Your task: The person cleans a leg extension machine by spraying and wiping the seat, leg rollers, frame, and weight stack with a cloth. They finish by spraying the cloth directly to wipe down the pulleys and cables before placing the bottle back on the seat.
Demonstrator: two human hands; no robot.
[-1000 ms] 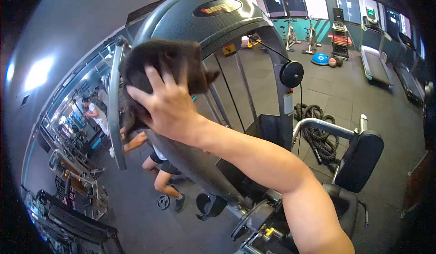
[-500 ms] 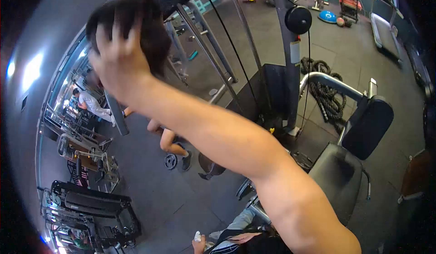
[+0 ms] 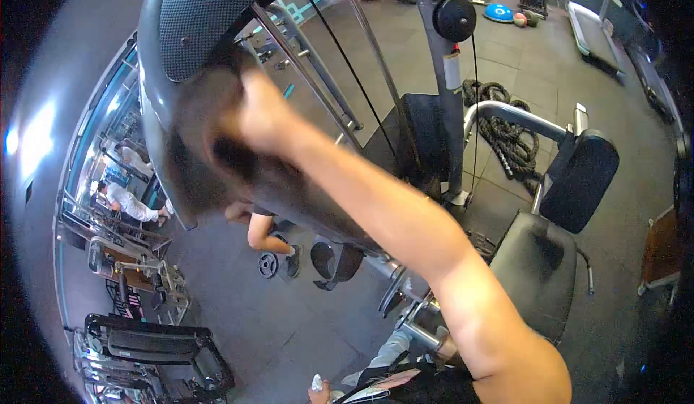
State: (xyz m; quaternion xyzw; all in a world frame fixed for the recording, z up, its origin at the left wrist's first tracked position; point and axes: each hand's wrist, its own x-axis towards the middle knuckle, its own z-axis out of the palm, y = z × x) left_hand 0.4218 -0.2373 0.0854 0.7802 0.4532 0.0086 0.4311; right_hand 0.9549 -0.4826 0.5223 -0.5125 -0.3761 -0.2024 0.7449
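Note:
My right arm stretches up and to the left. At its end my right hand point(image 3: 264, 118), blurred by motion, holds a dark brown cloth-like thing point(image 3: 210, 118) against the weight machine's grey shroud point(image 3: 210, 28). The brown thing is smeared and its exact kind is hard to make out; the fingers are partly lost in the blur. Low in the view, my left hand point(image 3: 319, 395) is closed on a crumpled white tissue-like piece point(image 3: 316, 382), near my dark clothing. Beside my right upper arm stands the machine's black padded seat point(image 3: 535, 281) with its black pad point(image 3: 580, 180).
Behind the machine, a black battle rope point(image 3: 502, 133) lies coiled on the floor. A person's bent leg point(image 3: 262, 232) shows beyond my arm, near a weight plate point(image 3: 267, 264) and a black bucket-like container point(image 3: 337, 263). A treadmill point(image 3: 593, 35) is at upper right.
My right hand and the dark brown thing have moved down and right along the shroud, baring its upper part. The view has shifted slightly. My left hand still holds the white piece.

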